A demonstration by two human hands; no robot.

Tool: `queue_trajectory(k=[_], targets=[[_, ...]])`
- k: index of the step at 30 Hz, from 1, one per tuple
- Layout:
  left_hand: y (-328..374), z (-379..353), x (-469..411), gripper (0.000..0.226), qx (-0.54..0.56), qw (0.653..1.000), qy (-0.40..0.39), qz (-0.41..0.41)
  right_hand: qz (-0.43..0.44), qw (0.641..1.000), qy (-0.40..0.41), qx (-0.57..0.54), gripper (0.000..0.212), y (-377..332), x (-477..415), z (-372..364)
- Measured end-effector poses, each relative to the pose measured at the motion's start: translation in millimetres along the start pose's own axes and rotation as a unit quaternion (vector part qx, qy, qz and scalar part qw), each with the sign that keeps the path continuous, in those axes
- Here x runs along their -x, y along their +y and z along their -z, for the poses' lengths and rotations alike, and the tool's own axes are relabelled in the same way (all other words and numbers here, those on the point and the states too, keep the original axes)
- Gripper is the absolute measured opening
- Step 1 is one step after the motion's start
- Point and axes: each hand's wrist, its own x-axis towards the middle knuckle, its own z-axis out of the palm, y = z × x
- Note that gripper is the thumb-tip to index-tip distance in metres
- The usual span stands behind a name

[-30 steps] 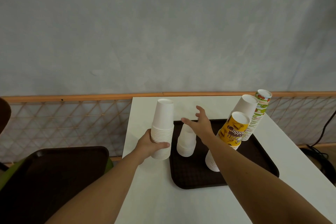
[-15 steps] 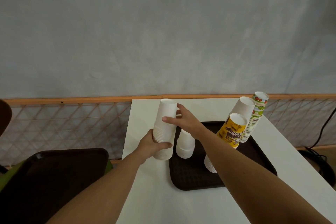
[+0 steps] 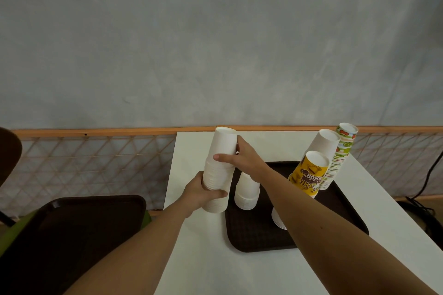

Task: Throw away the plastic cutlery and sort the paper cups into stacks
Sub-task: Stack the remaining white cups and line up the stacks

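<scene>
A tall stack of upside-down white paper cups [image 3: 219, 167] stands tilted at the left edge of the dark brown tray [image 3: 254, 237]. My left hand [image 3: 201, 193] grips its lower part. My right hand [image 3: 242, 159] holds its upper part, thumb across the front. On the tray behind my right arm stands a shorter white cup stack [image 3: 247, 193]. Further right are a yellow printed cup [image 3: 308, 172], a large white cup stack [image 3: 324, 142] and a tall stack of fruit-patterned cups [image 3: 338, 160]. No plastic cutlery is visible.
The white table [image 3: 215, 263] ends at a wall with an orange rail and mesh. A second dark tray [image 3: 72, 230] lies on a green seat to the left. Black cables [image 3: 429, 179] hang at the right.
My right hand has moved left from above the short stack and closed on the upper part of the tall white stack. The stack now leans slightly right. My left hand kept its grip.
</scene>
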Motion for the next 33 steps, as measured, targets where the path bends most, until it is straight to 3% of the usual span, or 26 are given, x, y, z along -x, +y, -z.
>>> queue_trajectory(k=[7,17,23,28,33], targets=[[-5,0,2,0.075,-0.003,1.0,-0.001,0.01,0.014,0.999,0.033,-0.036,0.069,-13,-6,11],[-10,2,-1,0.074,0.016,1.0,-0.002,0.019,0.057,0.979,0.158,-0.117,0.069,-29,-11,43],[-11,1,-3,0.073,0.02,1.0,0.004,0.014,-0.005,0.98,0.194,-0.05,0.074,3,-5,44],[-11,2,-3,0.074,0.016,1.0,0.007,0.016,-0.083,0.979,0.186,0.008,0.08,34,0,36],[-10,1,-3,0.071,0.018,1.0,0.01,0.016,-0.107,0.98,0.166,0.026,0.08,50,4,28]])
